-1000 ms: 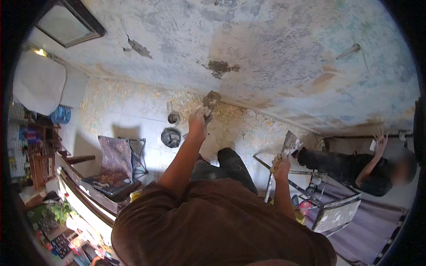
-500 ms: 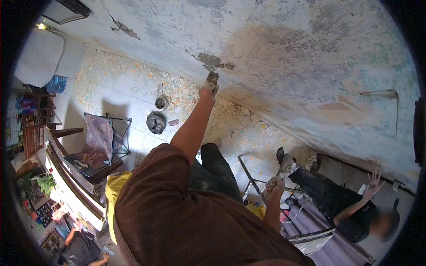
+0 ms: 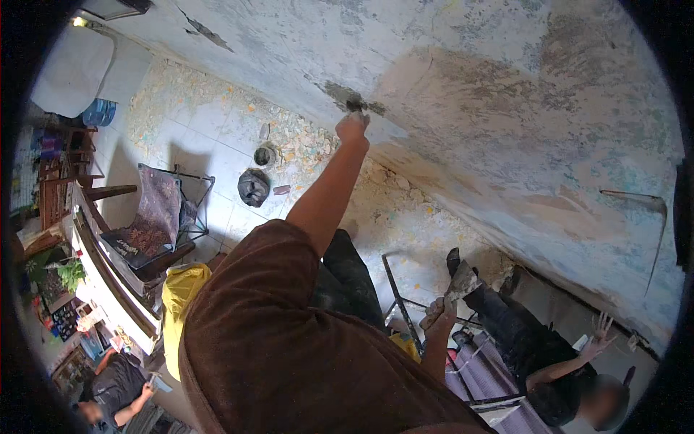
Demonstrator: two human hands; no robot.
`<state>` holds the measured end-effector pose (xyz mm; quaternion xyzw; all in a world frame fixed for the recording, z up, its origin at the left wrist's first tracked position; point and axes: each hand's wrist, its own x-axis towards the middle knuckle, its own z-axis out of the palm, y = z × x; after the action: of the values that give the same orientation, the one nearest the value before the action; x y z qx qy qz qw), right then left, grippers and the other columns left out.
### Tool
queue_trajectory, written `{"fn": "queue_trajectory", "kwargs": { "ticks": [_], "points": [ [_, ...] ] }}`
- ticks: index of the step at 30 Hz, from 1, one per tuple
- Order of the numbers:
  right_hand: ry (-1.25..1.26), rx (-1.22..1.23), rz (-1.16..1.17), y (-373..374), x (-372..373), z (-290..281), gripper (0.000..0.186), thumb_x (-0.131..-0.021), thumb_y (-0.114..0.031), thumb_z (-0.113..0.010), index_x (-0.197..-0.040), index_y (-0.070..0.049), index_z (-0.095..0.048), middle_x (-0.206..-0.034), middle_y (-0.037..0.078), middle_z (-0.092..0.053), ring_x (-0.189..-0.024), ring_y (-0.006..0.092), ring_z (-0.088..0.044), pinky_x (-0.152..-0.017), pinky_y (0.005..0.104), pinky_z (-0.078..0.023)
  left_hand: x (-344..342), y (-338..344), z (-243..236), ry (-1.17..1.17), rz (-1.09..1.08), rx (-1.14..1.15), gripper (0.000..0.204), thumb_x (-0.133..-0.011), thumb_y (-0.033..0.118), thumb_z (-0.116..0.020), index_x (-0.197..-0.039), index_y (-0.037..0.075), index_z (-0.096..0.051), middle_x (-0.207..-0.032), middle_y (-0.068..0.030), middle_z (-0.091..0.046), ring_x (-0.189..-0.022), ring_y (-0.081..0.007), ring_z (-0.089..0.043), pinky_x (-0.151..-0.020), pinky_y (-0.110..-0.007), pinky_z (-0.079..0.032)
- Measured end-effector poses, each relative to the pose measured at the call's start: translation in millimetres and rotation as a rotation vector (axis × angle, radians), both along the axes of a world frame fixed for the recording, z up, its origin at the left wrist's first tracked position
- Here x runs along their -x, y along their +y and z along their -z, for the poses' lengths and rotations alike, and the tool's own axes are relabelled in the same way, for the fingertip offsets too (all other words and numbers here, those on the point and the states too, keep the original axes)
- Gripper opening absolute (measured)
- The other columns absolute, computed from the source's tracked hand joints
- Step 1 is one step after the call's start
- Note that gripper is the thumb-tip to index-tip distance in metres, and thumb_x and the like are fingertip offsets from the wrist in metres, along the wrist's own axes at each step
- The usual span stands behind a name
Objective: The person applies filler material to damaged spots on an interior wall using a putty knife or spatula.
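My left hand (image 3: 352,129) reaches out at the end of my extended arm and is closed around a small dark putty knife (image 3: 354,106). Its blade lies against a damp-looking grey patch (image 3: 336,92) on the wall (image 3: 463,137). Low on the right, my right hand (image 3: 436,315) is wrapped round the handle of a broad trowel (image 3: 460,283), whose blade is smeared with grey plaster. Dried grey material coats the fingers of my right hand. The handle in my left hand is hidden by the fingers.
On the debris-strewn tiled floor stand a dark bag (image 3: 254,188) and a small pot (image 3: 264,155). A folding chair (image 3: 160,202) is at left, a metal frame (image 3: 394,286) beside my right arm. One person (image 3: 542,347) is at right, another (image 3: 123,390) at lower left.
My left hand has moved up and slightly right, bringing the putty knife onto the grey patch. My right hand with the trowel has shifted slightly left and down in view.
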<state>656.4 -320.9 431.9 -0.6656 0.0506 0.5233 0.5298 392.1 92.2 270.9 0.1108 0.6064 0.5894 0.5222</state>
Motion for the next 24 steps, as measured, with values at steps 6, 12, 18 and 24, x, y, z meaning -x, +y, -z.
{"fn": "queue_trajectory", "kwargs": {
  "ticks": [6,12,18,24],
  "points": [
    [0.074,0.047,0.040,4,-9,-6,0.009,-0.092,-0.013,-0.048,-0.089,-0.014,-0.039,-0.062,-0.002,-0.038,-0.046,0.0087,-0.036,-0.039,0.0239,-0.032,-20,-46,-67,-0.327,-0.275,-0.049,0.007,-0.084,0.006,-0.058,-0.083,-0.001,-0.056,-0.080,-0.0075,-0.055,-0.069,-0.0177,-0.059,-0.069,-0.029,-0.053],
    [0.090,0.070,-0.028,6,-21,-4,0.018,-0.092,-0.022,-0.048,-0.078,-0.017,-0.038,-0.057,-0.003,-0.037,-0.043,0.0085,-0.036,-0.034,0.0227,-0.028,22,-3,163,0.480,0.105,0.051,0.011,-0.083,0.009,-0.056,-0.083,-0.002,-0.057,-0.085,-0.0103,-0.059,-0.068,-0.0203,-0.061,-0.062,-0.028,-0.052],
    [-0.057,0.186,-0.066,35,13,-48,0.029,-0.091,-0.028,-0.047,-0.067,-0.017,-0.036,-0.051,-0.003,-0.033,-0.039,0.0094,-0.032,-0.030,0.0243,-0.022,23,28,144,0.731,0.224,0.005,0.016,-0.081,0.017,-0.062,-0.079,0.001,-0.059,-0.081,-0.0115,-0.062,-0.066,-0.0228,-0.062,-0.058,-0.032,-0.050],
    [-0.017,0.142,-0.116,8,-10,-36,0.029,-0.092,-0.027,-0.047,-0.066,-0.017,-0.037,-0.051,-0.003,-0.033,-0.039,0.0094,-0.033,-0.030,0.0241,-0.023,20,20,0,0.800,0.244,-0.138,0.022,-0.079,0.026,-0.069,-0.076,0.005,-0.063,-0.074,-0.0124,-0.065,-0.065,-0.0248,-0.063,-0.055,-0.037,-0.047]
  ]
}}
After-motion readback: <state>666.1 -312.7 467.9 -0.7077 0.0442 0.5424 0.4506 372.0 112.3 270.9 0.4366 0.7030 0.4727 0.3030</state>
